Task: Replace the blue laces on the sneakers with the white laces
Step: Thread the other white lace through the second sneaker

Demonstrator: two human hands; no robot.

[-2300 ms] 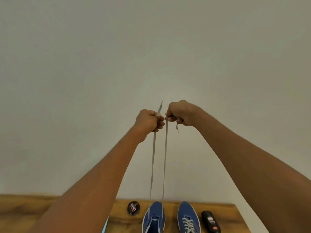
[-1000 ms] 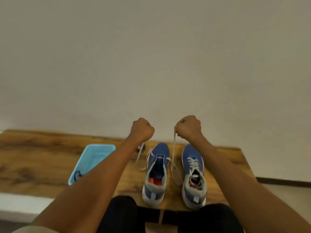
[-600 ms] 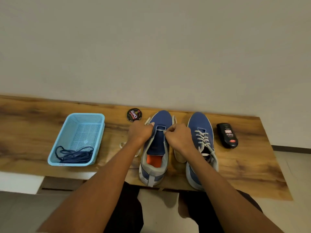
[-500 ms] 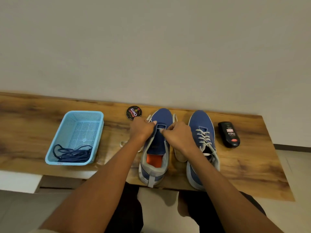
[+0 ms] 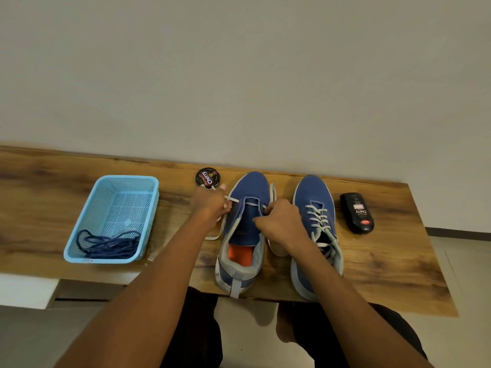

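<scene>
On a wooden bench (image 5: 385, 261), the left hand (image 5: 210, 204) and right hand (image 5: 281, 221) each pinch an end of the white lace (image 5: 233, 200) at the left sneaker (image 5: 245, 232). Blue laces (image 5: 109, 245) lie in the basket (image 5: 79, 229), far left.

You get soft, even indoor light, faint shadows under the table (image 5: 398, 266) (edges bow from the wide lens), focus mostly sharp.

The left blue sneaker (image 5: 245, 229) stood toe to the wall, a white lace (image 5: 252, 205) through only its front eyelets, ends trailing both sides. Just beside it, the right sneaker (image 5: 316, 227) sat fully white-laced. The blue laces (image 5: 107, 244) lay bundled in the basket's near end.
</scene>
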